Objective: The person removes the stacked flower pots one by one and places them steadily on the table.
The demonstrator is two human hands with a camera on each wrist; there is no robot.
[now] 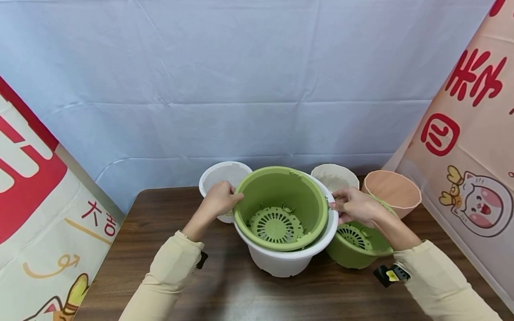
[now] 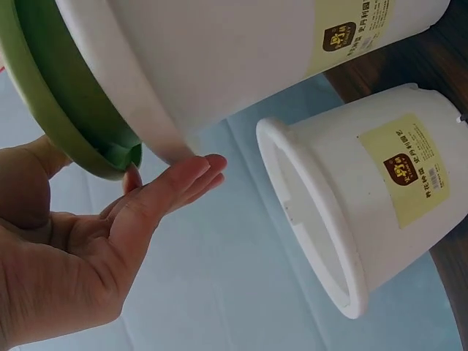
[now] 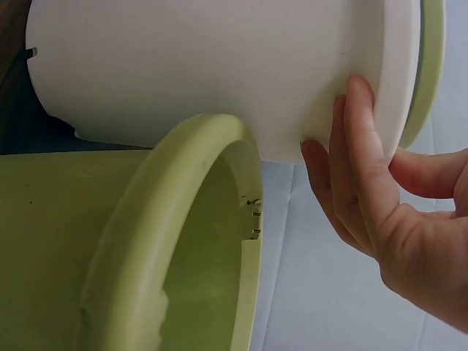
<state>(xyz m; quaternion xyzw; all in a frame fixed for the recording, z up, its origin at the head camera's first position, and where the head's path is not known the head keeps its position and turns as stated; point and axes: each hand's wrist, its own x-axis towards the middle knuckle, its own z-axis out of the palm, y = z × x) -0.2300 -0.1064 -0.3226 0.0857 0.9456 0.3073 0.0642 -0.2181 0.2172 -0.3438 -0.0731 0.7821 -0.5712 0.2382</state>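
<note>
A green plastic flowerpot [image 1: 277, 227] with a slotted bottom sits inside a large white flowerpot [image 1: 277, 264], its rim standing above the white one at the left. At the left side, my left hand [image 1: 222, 198] pinches the green rim between thumb and finger; in the left wrist view, other fingers [image 2: 186, 175] reach under the white rim. My right hand [image 1: 357, 206] grips the white pot's rim on the right, its thumb at the rim and fingers [image 3: 358, 139] along the outer wall. Below that hand stands a second green flowerpot [image 1: 349, 254], partly hidden by the forearm.
A smaller white flowerpot [image 1: 209, 174] with a label stands behind my left hand. At the back right are a cream pot [image 1: 335, 171] and an orange pot [image 1: 395, 189]. All stand on a dark wooden table [image 1: 225, 285], with cloth hung behind and at both sides.
</note>
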